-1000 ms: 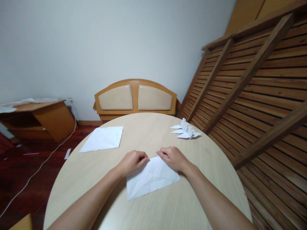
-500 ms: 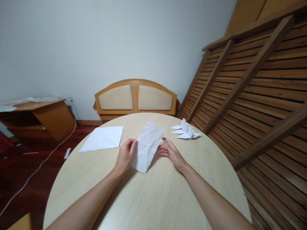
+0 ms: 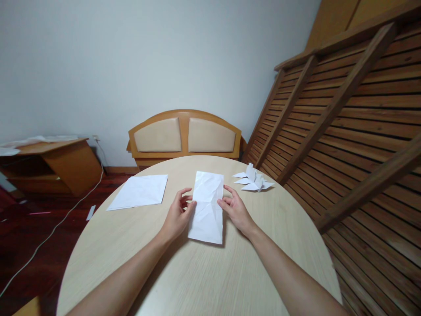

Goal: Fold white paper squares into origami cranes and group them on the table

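Note:
A creased white sheet of paper [image 3: 208, 210], a long upright rectangle, is held just above the round table between my two hands. My left hand [image 3: 179, 213] has its thumb on the left edge of the paper, its fingers curled behind that side. On the opposite edge, my right hand [image 3: 236, 208] grips with the thumb in front and the fingertips partly hidden behind. Fold lines cross the sheet near its middle.
A stack of white paper [image 3: 140, 192] lies on the round table [image 3: 197, 281] at the left. Several folded paper birds [image 3: 253, 179] rest at the right. Beyond stand a headboard [image 3: 184, 134], a leaning slatted wooden frame [image 3: 355, 118] and a low desk [image 3: 70, 166].
The paper has turned from a tilted position to nearly straight, facing me. My right hand, beside it with loose fingers before, now grips its right edge. My left thumb has moved onto the left edge.

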Action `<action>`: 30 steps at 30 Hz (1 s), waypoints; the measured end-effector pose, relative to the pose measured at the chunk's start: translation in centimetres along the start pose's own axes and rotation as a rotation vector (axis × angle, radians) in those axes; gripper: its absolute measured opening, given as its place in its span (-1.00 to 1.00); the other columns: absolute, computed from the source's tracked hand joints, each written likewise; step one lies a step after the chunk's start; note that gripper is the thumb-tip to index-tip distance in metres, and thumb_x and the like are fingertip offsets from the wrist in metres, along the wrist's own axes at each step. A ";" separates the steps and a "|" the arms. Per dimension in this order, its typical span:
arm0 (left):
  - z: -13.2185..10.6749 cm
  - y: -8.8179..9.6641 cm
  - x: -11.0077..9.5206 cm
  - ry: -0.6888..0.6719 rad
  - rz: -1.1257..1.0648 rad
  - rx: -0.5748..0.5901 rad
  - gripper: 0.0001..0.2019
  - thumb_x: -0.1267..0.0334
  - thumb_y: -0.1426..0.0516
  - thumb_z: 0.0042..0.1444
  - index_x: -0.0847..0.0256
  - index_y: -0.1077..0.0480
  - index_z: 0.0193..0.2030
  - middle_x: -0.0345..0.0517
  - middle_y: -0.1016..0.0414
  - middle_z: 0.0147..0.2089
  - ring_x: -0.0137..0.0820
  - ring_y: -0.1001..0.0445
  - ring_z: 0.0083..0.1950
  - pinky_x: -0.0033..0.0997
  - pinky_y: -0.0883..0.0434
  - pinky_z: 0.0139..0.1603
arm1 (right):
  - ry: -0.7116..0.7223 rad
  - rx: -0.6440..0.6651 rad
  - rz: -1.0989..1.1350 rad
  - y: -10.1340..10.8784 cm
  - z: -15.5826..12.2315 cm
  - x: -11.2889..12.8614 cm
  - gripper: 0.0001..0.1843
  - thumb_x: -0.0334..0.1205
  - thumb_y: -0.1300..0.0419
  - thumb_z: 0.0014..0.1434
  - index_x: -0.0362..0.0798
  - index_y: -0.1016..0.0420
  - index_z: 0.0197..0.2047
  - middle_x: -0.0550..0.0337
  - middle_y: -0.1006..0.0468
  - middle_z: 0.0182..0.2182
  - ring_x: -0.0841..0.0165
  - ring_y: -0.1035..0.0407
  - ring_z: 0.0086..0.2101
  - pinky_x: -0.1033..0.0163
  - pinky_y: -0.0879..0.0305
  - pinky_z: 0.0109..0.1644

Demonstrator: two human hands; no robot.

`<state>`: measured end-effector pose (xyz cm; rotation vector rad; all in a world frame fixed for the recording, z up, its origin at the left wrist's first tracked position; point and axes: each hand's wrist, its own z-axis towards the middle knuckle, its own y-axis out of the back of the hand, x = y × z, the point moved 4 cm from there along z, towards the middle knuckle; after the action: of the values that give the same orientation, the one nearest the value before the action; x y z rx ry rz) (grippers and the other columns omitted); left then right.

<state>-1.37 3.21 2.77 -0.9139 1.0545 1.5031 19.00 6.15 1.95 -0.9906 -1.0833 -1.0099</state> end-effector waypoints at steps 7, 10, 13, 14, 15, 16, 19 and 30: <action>-0.4 -0.5 -0.6 -0.006 0.149 0.122 -0.70 0.12 -0.17 0.14 0.21 -0.45 -0.04 -0.07 -0.52 -0.17 -0.40 -0.42 -0.30 -0.42 -0.37 -0.31 | 0.044 0.062 0.022 -0.8 -0.5 0.4 -0.34 0.03 -0.35 0.05 0.12 -0.13 0.11 0.22 -0.59 -0.27 0.29 -0.52 -0.32 0.19 -0.43 -0.26; -0.3 -0.3 -0.4 -0.006 0.153 0.114 -0.68 0.13 -0.19 0.12 0.21 -0.45 -0.01 -0.08 -0.54 -0.15 -0.39 -0.44 -0.29 -0.41 -0.38 -0.31 | 0.044 0.152 0.001 -1.4 -1.0 0.6 -0.24 -0.12 -0.41 0.00 0.14 -0.15 0.21 0.15 -0.60 -0.14 0.27 -0.53 -0.21 0.13 -0.46 -0.13; -0.2 -0.3 -0.4 -0.025 0.167 0.114 -0.66 0.14 -0.19 0.13 0.22 -0.46 0.02 -0.04 -0.56 -0.09 -0.35 -0.47 -0.22 -0.40 -0.39 -0.27 | 0.049 0.139 -0.064 -1.4 -1.1 0.5 -0.34 -0.16 -0.39 0.02 0.06 -0.29 0.18 0.11 -0.61 -0.13 0.27 -0.53 -0.18 0.12 -0.45 -0.06; -0.2 -0.3 -0.5 -0.034 0.178 0.107 -0.65 0.14 -0.18 0.14 0.22 -0.46 0.03 -0.02 -0.56 -0.07 -0.34 -0.48 -0.19 -0.40 -0.39 -0.26 | 0.057 0.116 -0.094 -1.3 -1.1 0.5 -0.41 -0.16 -0.38 0.03 0.02 -0.35 0.13 0.09 -0.61 -0.13 0.26 -0.53 -0.17 0.12 -0.45 -0.05; -0.2 -0.2 -0.6 -0.046 0.193 0.098 -0.65 0.15 -0.18 0.14 0.22 -0.47 0.05 -0.01 -0.57 -0.05 -0.32 -0.49 -0.17 -0.39 -0.40 -0.26 | 0.069 0.092 -0.130 -1.2 -1.0 0.6 -0.48 -0.15 -0.37 0.05 -0.01 -0.41 0.08 0.07 -0.61 -0.12 0.25 -0.53 -0.16 0.11 -0.44 -0.03; -0.2 -0.1 -0.7 -0.059 0.213 0.087 -0.64 0.15 -0.18 0.15 0.22 -0.47 0.06 -0.01 -0.57 -0.04 -0.31 -0.50 -0.15 -0.39 -0.40 -0.26 | 0.088 0.067 -0.174 -1.1 -1.0 0.7 -0.54 -0.15 -0.36 0.06 -0.03 -0.46 0.03 0.06 -0.61 -0.11 0.24 -0.52 -0.14 0.10 -0.43 -0.02; -0.2 0.1 -1.3 -0.103 0.285 0.057 -0.67 0.16 -0.17 0.17 0.21 -0.49 0.04 -0.02 -0.57 -0.09 -0.29 -0.50 -0.17 -0.39 -0.40 -0.30 | 0.169 -0.019 -0.332 -0.6 -0.9 1.4 -0.67 -0.15 -0.33 0.09 -0.04 -0.55 -0.07 0.06 -0.62 -0.11 0.23 -0.51 -0.14 0.08 -0.41 0.00; -1.3 0.3 -3.1 -0.393 0.565 -0.061 -0.87 0.28 -0.13 0.26 0.11 -0.54 -0.18 -0.08 -0.36 -0.20 -0.34 -0.42 -0.17 -0.43 -0.43 -0.28 | 0.664 -0.166 -0.855 -1.3 -2.3 4.4 -0.91 -0.28 -0.27 0.22 0.05 -0.61 -0.21 0.07 -0.46 -0.17 0.22 -0.37 -0.11 0.08 -0.33 0.01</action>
<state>-1.14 0.97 5.34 -0.3345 1.0194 2.0857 19.01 3.00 6.01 -0.2144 -0.8477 -1.9718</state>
